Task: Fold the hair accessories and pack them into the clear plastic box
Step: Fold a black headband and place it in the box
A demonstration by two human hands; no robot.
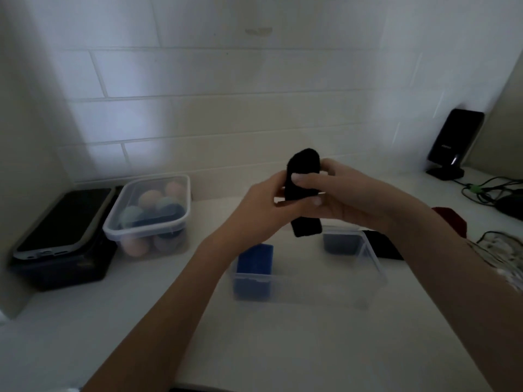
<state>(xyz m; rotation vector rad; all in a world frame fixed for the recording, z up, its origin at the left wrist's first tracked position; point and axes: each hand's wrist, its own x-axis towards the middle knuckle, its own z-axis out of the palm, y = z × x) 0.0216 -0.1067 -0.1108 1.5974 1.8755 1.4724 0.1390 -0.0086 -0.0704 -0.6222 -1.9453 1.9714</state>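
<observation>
While folding: keep the black band (pixel 304 190) doubled flat, ends aligned.
Hands: left (pixel 263 205) and right (pixel 334 193) both pinch it.
Band: held above the box (pixel 373 258).
Box: blue band (pixel 254 267) at 9 o'clock; fill beside it.

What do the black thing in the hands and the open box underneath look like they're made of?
The black band, pinched by the left hand and right hand, looks like soft matte fabric, perhaps knit: it bends over at the top and gives no shine. The open box looks like clear, smooth plastic: the blue pieces inside show through its walls.
</observation>
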